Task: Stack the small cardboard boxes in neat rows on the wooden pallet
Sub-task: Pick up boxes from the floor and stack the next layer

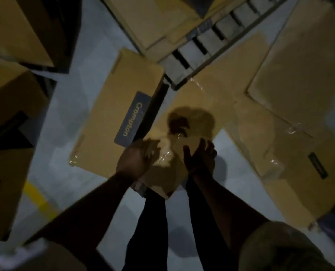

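Head view, dim and blurred, listed near to far

- Dark trouser legs (pixel 153 227), seen between the two forearms, over a pale grey floor (pixel 65 133); a yellow line (pixel 38 196) runs across the floor at lower left.
- Left hand (pixel 137 160): back of the hand up, laid over the left edge of the held box (pixel 174 153). Its fingers (pixel 152 148) bend onto the taped top face and grip it.
- Right hand (pixel 201 158): set against the right side of the same box. Its fingers (pixel 202 144) are straight and spread with the thumb apart, pressing rather than wrapping.
- Held box: long brown cardboard with clear tape along the top. The near end is between the hands and the length runs away toward the pallet corner. Whether the far end rests on anything cannot be told.
- Labelled box (pixel 115 118): long, just beside the held box on its left, lying on the floor, with a blue "Crompton" label.
- Box with a dark label (pixel 291 159), to the right, and a wide cardboard sheet or box (pixel 303 71) beyond it.
- Stacked cartons (pixel 14 34) along the left edge.
- Wooden pallet (pixel 182 50): pale slats with dark gaps, beyond the held box.
- Boxes on the pallet (pixel 155 22): flat brown tops at the far left of the pallet
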The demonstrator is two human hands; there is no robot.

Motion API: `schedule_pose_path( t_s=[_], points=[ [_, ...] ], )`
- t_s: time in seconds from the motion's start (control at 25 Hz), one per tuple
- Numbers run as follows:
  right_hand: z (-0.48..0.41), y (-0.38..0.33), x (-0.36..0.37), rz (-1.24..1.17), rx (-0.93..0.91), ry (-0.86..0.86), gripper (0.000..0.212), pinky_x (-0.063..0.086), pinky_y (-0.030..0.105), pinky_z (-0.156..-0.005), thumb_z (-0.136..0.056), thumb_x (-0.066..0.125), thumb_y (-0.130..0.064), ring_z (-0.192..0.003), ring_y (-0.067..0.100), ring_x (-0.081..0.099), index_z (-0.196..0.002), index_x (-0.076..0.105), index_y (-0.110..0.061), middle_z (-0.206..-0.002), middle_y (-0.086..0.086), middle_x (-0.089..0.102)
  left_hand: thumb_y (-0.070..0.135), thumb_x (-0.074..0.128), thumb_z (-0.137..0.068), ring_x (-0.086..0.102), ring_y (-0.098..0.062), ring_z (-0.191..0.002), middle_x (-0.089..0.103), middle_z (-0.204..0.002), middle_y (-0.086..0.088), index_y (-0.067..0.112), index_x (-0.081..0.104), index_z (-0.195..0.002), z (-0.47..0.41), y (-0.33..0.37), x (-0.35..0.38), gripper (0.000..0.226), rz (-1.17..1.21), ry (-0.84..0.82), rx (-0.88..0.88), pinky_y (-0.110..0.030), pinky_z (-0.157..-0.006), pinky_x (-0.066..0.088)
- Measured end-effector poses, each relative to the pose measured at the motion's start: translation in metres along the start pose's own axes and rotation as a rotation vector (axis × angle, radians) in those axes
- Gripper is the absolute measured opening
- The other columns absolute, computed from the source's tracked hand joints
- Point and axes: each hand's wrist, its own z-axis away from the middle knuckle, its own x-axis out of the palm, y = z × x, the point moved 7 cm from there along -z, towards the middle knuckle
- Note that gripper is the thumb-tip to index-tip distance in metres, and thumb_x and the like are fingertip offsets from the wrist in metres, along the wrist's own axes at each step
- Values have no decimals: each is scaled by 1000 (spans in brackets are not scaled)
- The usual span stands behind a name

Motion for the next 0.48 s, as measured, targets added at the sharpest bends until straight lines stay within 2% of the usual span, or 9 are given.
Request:
schedule_pose_path(
  t_s=[0.08,0.16,0.24,0.32,0.4,0.48],
  points=[
    [-44,12,55,35,78,34,90,30,60,-115,-95,41,-67,-149,44,15,-162,6,-18,-167,17,-1,26,48,-96,61,-43,-108,63,-121,-26,5,63,-124,-60,-36,57,38,-62,-67,67,-48,-94,51],
    [-80,35,98,3,202,56,94,31,61,-113,-94,45,-68,-149,46,12,-162,-2,-22,-167,15,-12,46,45,-93,44,-49,-133,46,-145,-30,7,50,-143,-113,-69,109,63,-68,-161,-45,-55,-111,39],
    [-99,55,133,-109,278,72,95,34,60,-109,-92,52,-66,-146,48,18,-162,0,-27,-167,13,-13,70,48,-87,28,-55,-141,25,-158,-31,24,19,-160,-138,-88,145,92,-88,-253,-168,-63,-112,35],
    [-104,61,147,-179,231,135,98,40,58,-105,-87,60,-66,-142,49,25,-161,6,-30,-166,15,-8,72,61,-83,35,-57,-135,23,-156,-30,36,-5,-161,-145,-92,165,109,-71,-296,-222,-62,-103,42],
    [-105,63,144,-200,195,154,100,45,59,-103,-82,64,-70,-139,51,31,-160,12,-33,-164,14,-4,73,67,-79,40,-56,-130,26,-154,-29,40,-11,-160,-146,-79,159,118,-55,-268,-229,-60,-98,45],
    [-101,66,119,-228,207,152,99,45,61,-102,-80,64,-71,-136,51,35,-158,16,-36,-164,11,-1,76,69,-75,37,-57,-133,23,-156,-27,41,-13,-159,-143,-62,144,122,-74,-261,-240,-63,-99,44]
  ],
)
